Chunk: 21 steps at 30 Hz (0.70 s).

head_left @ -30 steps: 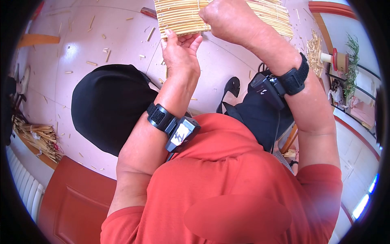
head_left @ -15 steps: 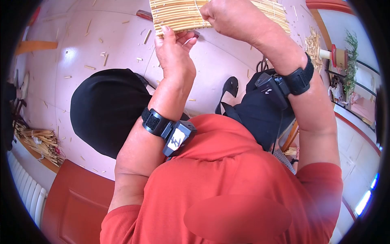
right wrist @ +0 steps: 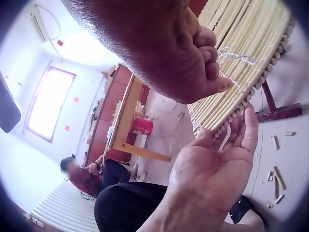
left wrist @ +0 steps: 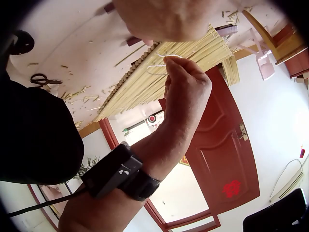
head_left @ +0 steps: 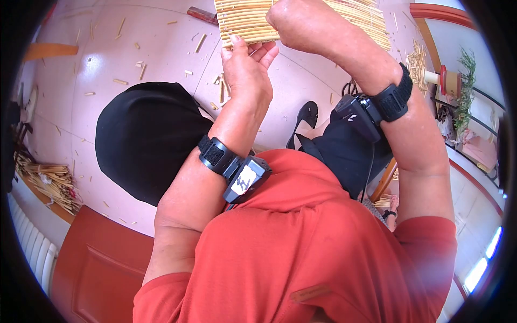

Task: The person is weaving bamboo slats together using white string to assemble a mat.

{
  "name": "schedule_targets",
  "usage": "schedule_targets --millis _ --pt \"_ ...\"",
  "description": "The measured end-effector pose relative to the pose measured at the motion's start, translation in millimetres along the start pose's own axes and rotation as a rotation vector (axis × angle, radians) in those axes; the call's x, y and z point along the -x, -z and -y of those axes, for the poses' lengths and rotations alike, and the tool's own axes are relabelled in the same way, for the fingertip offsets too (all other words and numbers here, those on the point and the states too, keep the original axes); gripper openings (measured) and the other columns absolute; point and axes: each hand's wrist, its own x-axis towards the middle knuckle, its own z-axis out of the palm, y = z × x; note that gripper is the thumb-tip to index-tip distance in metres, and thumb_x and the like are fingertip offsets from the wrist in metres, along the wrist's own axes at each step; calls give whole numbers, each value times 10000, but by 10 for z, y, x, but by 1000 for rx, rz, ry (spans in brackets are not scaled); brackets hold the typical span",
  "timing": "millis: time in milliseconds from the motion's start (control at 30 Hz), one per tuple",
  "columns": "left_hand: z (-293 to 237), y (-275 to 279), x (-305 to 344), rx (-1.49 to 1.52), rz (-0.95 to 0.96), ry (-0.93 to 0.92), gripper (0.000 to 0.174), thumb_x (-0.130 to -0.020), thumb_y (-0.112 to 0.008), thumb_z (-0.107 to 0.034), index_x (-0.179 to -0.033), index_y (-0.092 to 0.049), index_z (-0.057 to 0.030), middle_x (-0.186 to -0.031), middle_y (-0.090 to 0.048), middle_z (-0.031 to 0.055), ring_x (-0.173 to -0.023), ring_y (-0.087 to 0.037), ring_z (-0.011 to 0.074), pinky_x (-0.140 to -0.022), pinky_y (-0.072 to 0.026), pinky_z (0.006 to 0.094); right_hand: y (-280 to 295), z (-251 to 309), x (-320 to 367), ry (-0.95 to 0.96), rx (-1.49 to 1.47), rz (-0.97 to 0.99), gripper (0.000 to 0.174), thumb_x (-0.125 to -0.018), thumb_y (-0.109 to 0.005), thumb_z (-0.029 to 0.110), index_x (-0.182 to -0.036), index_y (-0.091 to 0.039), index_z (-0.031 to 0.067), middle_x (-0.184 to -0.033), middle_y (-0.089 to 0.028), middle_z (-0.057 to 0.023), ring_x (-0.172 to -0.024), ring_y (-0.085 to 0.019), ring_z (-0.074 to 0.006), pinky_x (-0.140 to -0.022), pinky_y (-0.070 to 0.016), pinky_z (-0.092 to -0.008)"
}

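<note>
While gripping the mat point(head_left: 245, 22) at its near edge with the left hand point(head_left: 247, 70), pinches white cord point(right wrist: 247, 59) in the right hand point(head_left: 301, 24), farther right, close over slats point(right wrist: 246, 29) running crosswise, ahead of the body point(head_left: 280, 226) and above the floor point(head_left: 161, 46).

Pale tiled floor point(head_left: 167, 62), red door point(left wrist: 224, 145)

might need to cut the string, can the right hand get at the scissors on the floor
Probably, though the right hand is pinching white string and would likely need to let go first; nothing seems to cover the scissors beside the black-clad knee.
</note>
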Motion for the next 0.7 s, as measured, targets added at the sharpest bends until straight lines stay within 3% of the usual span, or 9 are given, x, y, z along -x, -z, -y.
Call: schedule_targets --millis 300,367,400,467,500,567,700 --pt "39 38 -32 -1 54 -76 249 -1041 -346 -285 -1134 -386 -58 -985 -594 125 -835 -637 217 -745 -557 358 -286 5 -30 71 86 -15 169 -740 -600 96 -830 -714 9 -797 -679 -204 -754 -678 -345 -646 -544 -412" --pt "23 47 -35 -11 86 -99 240 -1041 -351 -278 -1129 -386 -58 -997 -596 128 -853 -640 217 -742 -560 343 -396 1 28 57 132 -213 98 -767 -632 112 -821 -619 31 -760 -659 -148 -688 -648 -317 -631 -516 -401" --pt "9 32 -37 -12 95 -101 240 -1041 -351 -278 -1129 -386 -58 -997 -596 128 -853 -640 217 -742 -560 343 -328 6 83 53 136 -219 98 -767 -632 112 -821 -619 31 -760 -659 -148 -688 -648 -317 -631 -516 -401" --pt "-33 12 -37 -63 89 -134 238 -1039 -363 -276 -1134 -392 -59 -1007 -597 130 -869 -643 219 -751 -561 334 -175 21 223 -73 -13 -255 341 -757 -668 108 -1090 -613 61 -1008 -675 -145 -915 -652 -321 -762 -524 -417" --pt "-60 14 -32 -60 93 -139 238 -1039 -363 -276 -1134 -392 -59 -1007 -597 130 -869 -643 219 -751 -561 334 -133 1 268 -71 -9 -259 341 -757 -668 108 -1090 -613 61 -1008 -675 -145 -915 -652 -321 -762 -524 -417" --pt "-104 7 -3 -90 124 -170 245 -1034 -383 -260 -1146 -401 -43 -1025 -597 132 -888 -644 221 -757 -561 334 -63 -54 350 95 135 -861 211 -710 -631 70 -904 -683 6 -843 -673 -188 -755 -667 -326 -647 -537 -395" --pt "-214 -120 128 -82 240 -227 242 -1022 -424 -223 -1160 -421 -24 -1029 -598 128 -911 -641 222 -775 -555 338 -448 -209 280 -66 404 -974 296 -762 -663 71 -1047 -607 14 -861 -658 -162 -752 -656 -285 -643 -529 -366"
